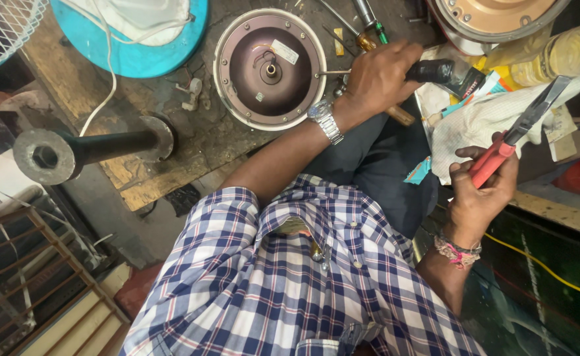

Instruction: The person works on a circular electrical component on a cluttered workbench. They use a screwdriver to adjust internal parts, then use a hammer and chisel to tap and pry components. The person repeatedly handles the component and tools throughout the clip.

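Gripping black handle (430,70), left hand (379,76) hides tool tip; right hand (481,191) clamped on red-handled pliers (517,132).

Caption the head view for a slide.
Left hand grips a black-handled tool beside a round motor housing; right hand holds red-handled pliers.

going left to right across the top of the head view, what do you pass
white fan grille → blue fan base → round motor housing → left hand on a black tool handle → red-handled pliers in the right hand
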